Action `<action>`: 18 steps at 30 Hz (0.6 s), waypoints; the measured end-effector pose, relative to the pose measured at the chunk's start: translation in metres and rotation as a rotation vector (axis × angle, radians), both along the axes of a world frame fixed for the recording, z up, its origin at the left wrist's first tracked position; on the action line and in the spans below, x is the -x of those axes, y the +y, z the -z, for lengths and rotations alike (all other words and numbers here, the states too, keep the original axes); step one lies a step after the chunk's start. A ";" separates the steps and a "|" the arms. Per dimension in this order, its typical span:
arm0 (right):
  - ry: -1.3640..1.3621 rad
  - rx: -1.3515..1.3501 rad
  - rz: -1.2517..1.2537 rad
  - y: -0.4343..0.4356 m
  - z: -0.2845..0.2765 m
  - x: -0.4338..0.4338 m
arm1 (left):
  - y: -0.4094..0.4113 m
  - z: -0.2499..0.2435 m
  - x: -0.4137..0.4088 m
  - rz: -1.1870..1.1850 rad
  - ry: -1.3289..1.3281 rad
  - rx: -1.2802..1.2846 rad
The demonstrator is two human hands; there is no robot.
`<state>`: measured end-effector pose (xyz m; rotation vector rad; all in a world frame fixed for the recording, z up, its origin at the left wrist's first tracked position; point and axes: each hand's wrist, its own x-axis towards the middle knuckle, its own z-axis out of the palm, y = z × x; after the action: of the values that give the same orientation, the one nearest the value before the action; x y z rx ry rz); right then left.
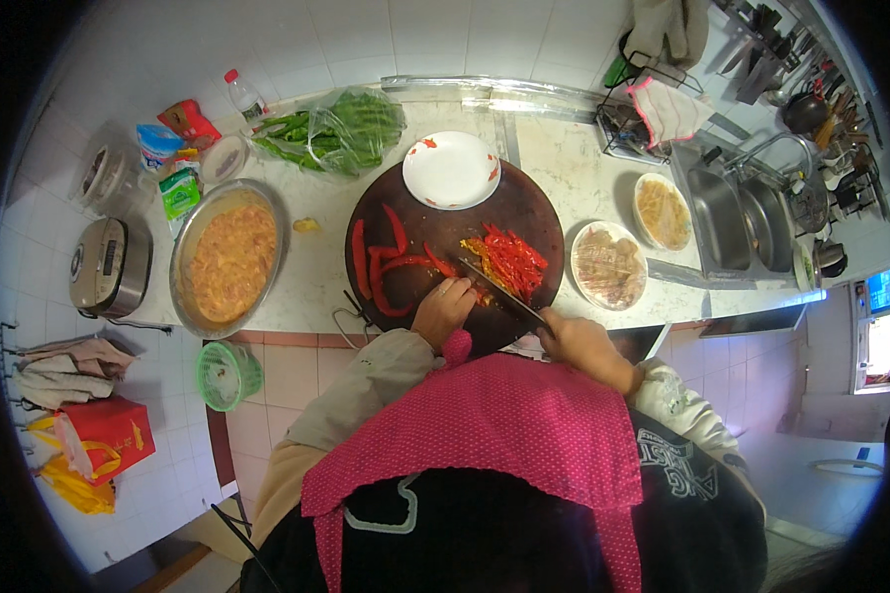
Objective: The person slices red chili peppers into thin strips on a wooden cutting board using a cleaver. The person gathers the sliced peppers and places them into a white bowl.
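My right hand (575, 342) grips the handle of a kitchen knife (506, 293), whose blade lies slantwise over a round dark wooden cutting board (445, 335). Just left of the blade, my left hand (446, 307) holds a red chili pepper (437, 259) down on the board; the fingers hide part of it. Sliced red pepper (512, 265) is heaped right of the knife. Several whole red peppers (376, 278) lie on the board's left side. A white plate with red designs (451, 170) stands at the board's far edge.
Left of the board are a metal basin of orange-coated food (230, 263) and a rice cooker (111, 267). Green vegetables in a plastic bag (334, 133) lie behind. On the right stand two covered bowls (610, 265), (663, 211) and a double sink (719, 215). A green basket (226, 376) is below the counter.
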<state>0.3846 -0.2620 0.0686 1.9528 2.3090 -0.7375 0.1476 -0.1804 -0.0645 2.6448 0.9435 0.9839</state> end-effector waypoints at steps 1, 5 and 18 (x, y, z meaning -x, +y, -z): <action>-0.017 0.013 -0.010 0.000 0.002 0.001 | 0.000 0.001 -0.001 -0.006 -0.001 -0.003; -0.001 0.029 -0.021 0.005 0.023 0.009 | -0.003 0.000 -0.008 -0.074 0.001 -0.024; 0.071 -0.051 -0.003 0.007 -0.013 -0.006 | -0.008 -0.001 0.000 -0.080 0.015 0.087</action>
<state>0.3910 -0.2554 0.0814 1.9755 2.3935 -0.7676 0.1476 -0.1884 -0.0632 2.5639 1.0778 0.9190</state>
